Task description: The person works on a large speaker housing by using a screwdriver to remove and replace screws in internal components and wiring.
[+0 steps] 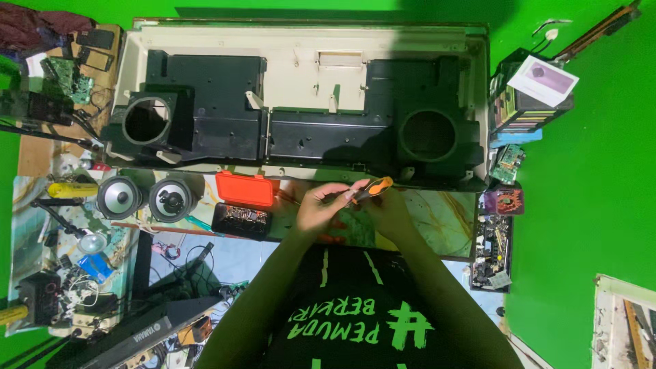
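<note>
Both hands meet at the table's near edge, just in front of the big housing (pixel 307 102); right hand (pixel 391 208) is closed around a screwdriver (pixel 372 189) with an orange-and-black handle, handle pointing up-right toward the housing; left hand (pixel 320 205) is curled, fingertips pinching at the screwdriver's tip end; whether it grips a bit or only the shaft, cannot tell, too small.

Housing lies open side up, cream outer shell with black inner mouldings; round speaker hole at the left (pixel 146 120) and another at the right (pixel 427 134); both holes are bare.

Two loose speakers (pixel 145 198) sit side by side on the table, just below the left hole, cones up; orange case (pixel 244 189) is just right of them, its lid raised; black tray of bits (pixel 240 220) is touching it on the near side; both are just left of the left hand.

Yellow cylinder (pixel 67 190) is left of the speakers; circuit board (pixel 68 76) is at the far left corner; stack of boxes (pixel 526 102) stands just right of the housing with a white and purple card on top; black parts tray (pixel 493 249) is on the right edge, well apart from the hands.

Table top under the hands is a marbled green mat (pixel 444 219); floor around is bright green.
</note>
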